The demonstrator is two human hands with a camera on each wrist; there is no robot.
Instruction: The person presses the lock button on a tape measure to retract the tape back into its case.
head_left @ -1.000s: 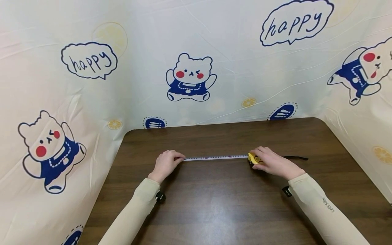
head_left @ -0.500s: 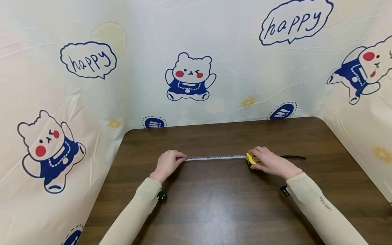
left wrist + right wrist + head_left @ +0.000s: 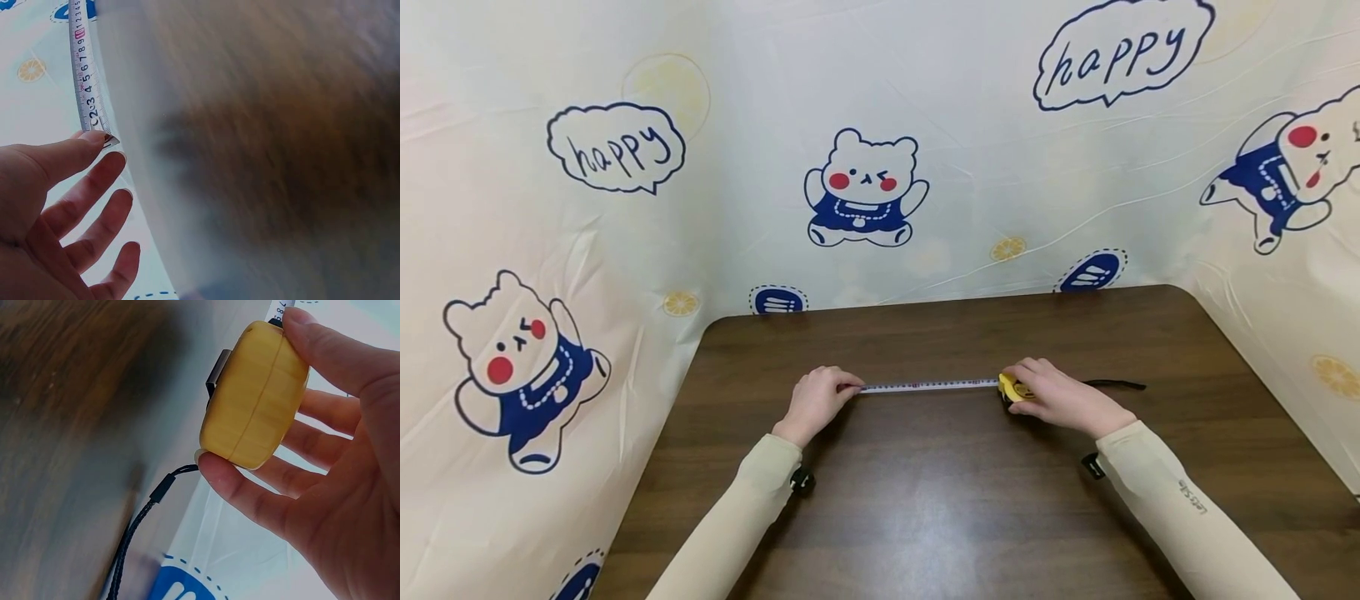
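Observation:
A yellow tape measure [image 3: 1017, 390] is gripped by my right hand [image 3: 1062, 400], with the thumb and fingers around its case. In the right wrist view the yellow case [image 3: 253, 394] shows a metal clip on its side. Its white blade [image 3: 928, 386], printed with numbers, stretches left across the gap between my hands. My left hand [image 3: 815, 402] pinches the blade's end between thumb and index finger. The left wrist view shows the metal end hook [image 3: 111, 141] at that thumb's tip, the other fingers spread loosely. From the case trails a black wrist strap [image 3: 1116, 383].
Beneath both hands is a brown wooden table [image 3: 895, 500] with rounded far corners. A pale curtain [image 3: 970, 167] printed with bears and "happy" bubbles surrounds its back and sides. Small dark wrist cameras [image 3: 802, 481] sit below the cream sleeves.
The visible stretch of blade has become shorter. My left hand has shifted slightly right, and my right hand has moved slightly left with the tape measure and its strap.

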